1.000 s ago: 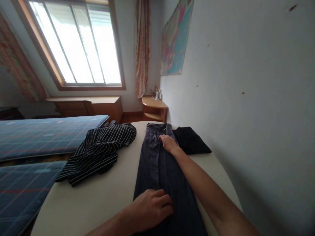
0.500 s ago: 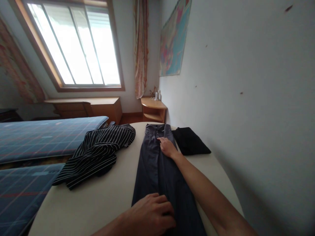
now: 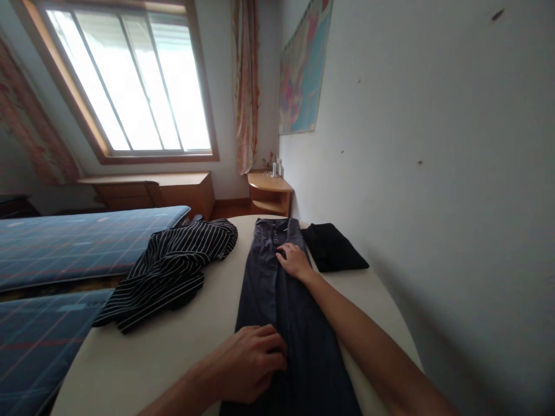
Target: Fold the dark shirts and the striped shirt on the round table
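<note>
A long dark blue-grey garment [image 3: 289, 312] lies flat, stretched along the table; whether it is trousers or a skirt I cannot tell. Its waistband with a row of buttons [image 3: 274, 232] is at the far end. My right hand [image 3: 295, 261] rests on the upper part, just below the buttons, its fingers apart and slightly bent. Nearer to me, my left hand [image 3: 249, 363] is over the lower left part of the garment, fingers loosely curled and no cloth visibly gripped. Some of its fingertips are hidden.
A black-and-white striped garment [image 3: 173, 260] lies crumpled on the left of the round cream table [image 3: 143, 370]. A folded black cloth [image 3: 336, 247] is at the right, near the wall [image 3: 433, 231]. Beyond the left edge are blue plaid mattresses [image 3: 87, 240].
My left hand has moved slightly left and away from me over the garment. My right hand has spread from a pointing shape near the buttons to lie flatter.
</note>
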{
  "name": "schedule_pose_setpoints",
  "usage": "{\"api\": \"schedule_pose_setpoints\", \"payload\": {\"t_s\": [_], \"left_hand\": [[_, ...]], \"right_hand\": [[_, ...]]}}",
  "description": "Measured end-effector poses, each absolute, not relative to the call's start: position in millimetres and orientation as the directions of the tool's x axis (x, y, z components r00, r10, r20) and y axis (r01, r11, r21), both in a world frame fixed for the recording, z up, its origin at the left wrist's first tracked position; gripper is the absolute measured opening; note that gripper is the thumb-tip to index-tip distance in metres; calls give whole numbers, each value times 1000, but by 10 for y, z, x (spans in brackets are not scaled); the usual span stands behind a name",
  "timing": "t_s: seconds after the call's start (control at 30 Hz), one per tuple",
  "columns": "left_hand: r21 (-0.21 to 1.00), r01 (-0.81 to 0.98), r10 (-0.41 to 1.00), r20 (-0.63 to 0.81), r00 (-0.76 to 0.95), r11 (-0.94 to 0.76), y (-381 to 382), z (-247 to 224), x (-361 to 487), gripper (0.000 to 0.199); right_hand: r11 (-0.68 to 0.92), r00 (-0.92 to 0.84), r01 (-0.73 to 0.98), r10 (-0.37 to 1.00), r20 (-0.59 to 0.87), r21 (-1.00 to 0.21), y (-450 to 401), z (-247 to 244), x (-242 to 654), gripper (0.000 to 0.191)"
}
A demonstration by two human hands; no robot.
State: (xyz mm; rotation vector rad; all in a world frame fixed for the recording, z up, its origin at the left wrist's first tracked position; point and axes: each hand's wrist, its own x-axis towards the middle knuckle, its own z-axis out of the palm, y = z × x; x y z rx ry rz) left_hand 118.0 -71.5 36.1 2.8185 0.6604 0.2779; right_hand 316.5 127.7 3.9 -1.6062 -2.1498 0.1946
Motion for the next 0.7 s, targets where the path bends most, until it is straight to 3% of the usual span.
{"api": "schedule_pose_setpoints", "payload": {"t_s": [0.27,0.5,0.7], "left_hand": [[222,392,432,173,885,-893,-751,407,1194,11],[202,397,432,183,883,-896,-740,345,1236,13],[212,378,415,167,895,-901,-738,324,1248,13]], "right_hand": [[201,-122,920,963,241,-338,1392,151,2926,20],[260,-179,935,932,315,-240,1462,227,2870,18],[306,-230,918,928,293,-251,1456,128,2887,22]]}}
